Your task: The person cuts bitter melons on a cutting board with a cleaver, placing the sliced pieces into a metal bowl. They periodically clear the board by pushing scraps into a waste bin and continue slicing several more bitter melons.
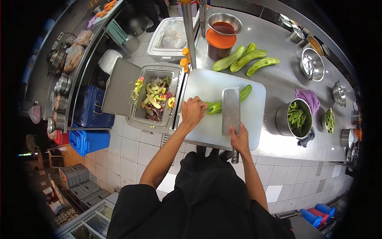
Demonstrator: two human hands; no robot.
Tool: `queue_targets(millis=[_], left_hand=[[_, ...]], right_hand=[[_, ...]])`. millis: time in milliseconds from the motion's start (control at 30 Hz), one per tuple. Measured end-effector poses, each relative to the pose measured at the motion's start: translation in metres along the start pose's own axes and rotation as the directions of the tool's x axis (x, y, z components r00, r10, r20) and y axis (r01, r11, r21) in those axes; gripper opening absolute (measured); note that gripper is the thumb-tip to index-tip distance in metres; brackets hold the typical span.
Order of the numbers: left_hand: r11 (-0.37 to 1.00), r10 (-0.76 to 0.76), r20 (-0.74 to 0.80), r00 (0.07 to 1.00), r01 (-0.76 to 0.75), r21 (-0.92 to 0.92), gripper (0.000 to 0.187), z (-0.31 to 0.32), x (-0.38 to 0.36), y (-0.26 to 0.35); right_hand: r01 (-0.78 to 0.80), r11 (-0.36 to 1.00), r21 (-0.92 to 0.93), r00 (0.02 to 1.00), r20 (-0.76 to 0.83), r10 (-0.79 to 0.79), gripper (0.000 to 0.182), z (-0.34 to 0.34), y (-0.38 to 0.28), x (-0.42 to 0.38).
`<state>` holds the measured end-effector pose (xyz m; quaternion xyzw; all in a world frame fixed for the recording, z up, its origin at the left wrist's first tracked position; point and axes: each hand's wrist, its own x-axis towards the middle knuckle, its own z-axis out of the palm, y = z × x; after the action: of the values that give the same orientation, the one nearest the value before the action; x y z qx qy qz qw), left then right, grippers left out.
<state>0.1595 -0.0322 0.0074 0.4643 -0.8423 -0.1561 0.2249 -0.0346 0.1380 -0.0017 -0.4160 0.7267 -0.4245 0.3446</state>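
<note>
On a white cutting board (pixel 199 131) lies a long, ridged green gourd (pixel 246 93), its middle hidden behind a broad cleaver (pixel 231 109). My right hand (pixel 239 140) is wrapped around the cleaver's handle, with the blade standing over the gourd. At the gourd's left end, my left hand (pixel 193 111) has its fingers bent and closed on the tip. Several more green gourds (pixel 248 59) rest on the steel table behind the board. Whether the blade touches the gourd cannot be made out.
Left of the board stands an open grey bin (pixel 172 79) of vegetable scraps. An orange-lidded container (pixel 221 39) carries a steel bowl (pixel 224 18). To the right are a pot (pixel 283 121) of green pieces, a purple cloth (pixel 308 99) and a metal bowl (pixel 318 61). A post (pixel 188 36) rises nearby.
</note>
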Motion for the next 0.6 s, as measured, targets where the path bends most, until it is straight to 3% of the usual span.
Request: queue_targets(millis=[67, 167, 233, 367, 433, 533, 600], left_hand=[[0.999, 0.01, -0.03, 0.999, -0.011, -0.035, 0.001, 0.001, 0.004, 0.012], [0.998, 0.02, 0.029, 0.999, -0.019, -0.058, 0.001, 0.006, 0.01, 0.027], [1.0, 0.019, 0.072, 0.997, -0.019, -0.004, 0.004, 0.013, 0.008, 0.027], [1.0, 0.004, 0.019, 1.0, -0.004, -0.022, 0.004, 0.019, 0.006, 0.024], [0.999, -0.015, 0.003, 1.0, 0.016, -0.05, 0.001, 0.021, 0.003, 0.022], [0.999, -0.048, 0.029, 0.998, 0.048, 0.001, 0.002, 0.017, 0.003, 0.019], [0.999, -0.05, 0.037, 0.998, 0.049, 0.018, 0.002, 0.014, 0.005, 0.018]], right_hand=[[-0.032, 0.998, 0.045, 0.999, -0.03, 0.034, 0.023, -0.002, -0.001, 0.02], [-0.017, 0.999, -0.028, 1.0, -0.003, 0.017, 0.022, -0.003, 0.002, 0.035], [0.048, 0.997, -0.056, 0.998, -0.031, -0.05, 0.021, 0.0, 0.005, 0.033], [-0.04, 0.999, -0.003, 0.998, 0.053, 0.04, 0.025, 0.015, 0.015, 0.005], [0.135, 0.96, -0.244, 0.99, 0.07, -0.122, 0.032, 0.024, 0.026, -0.025], [0.018, 0.985, -0.174, 0.986, 0.164, 0.011, 0.038, -0.001, 0.018, -0.05], [0.016, 0.992, -0.123, 0.992, 0.126, -0.001, 0.037, -0.017, 0.007, -0.048]])
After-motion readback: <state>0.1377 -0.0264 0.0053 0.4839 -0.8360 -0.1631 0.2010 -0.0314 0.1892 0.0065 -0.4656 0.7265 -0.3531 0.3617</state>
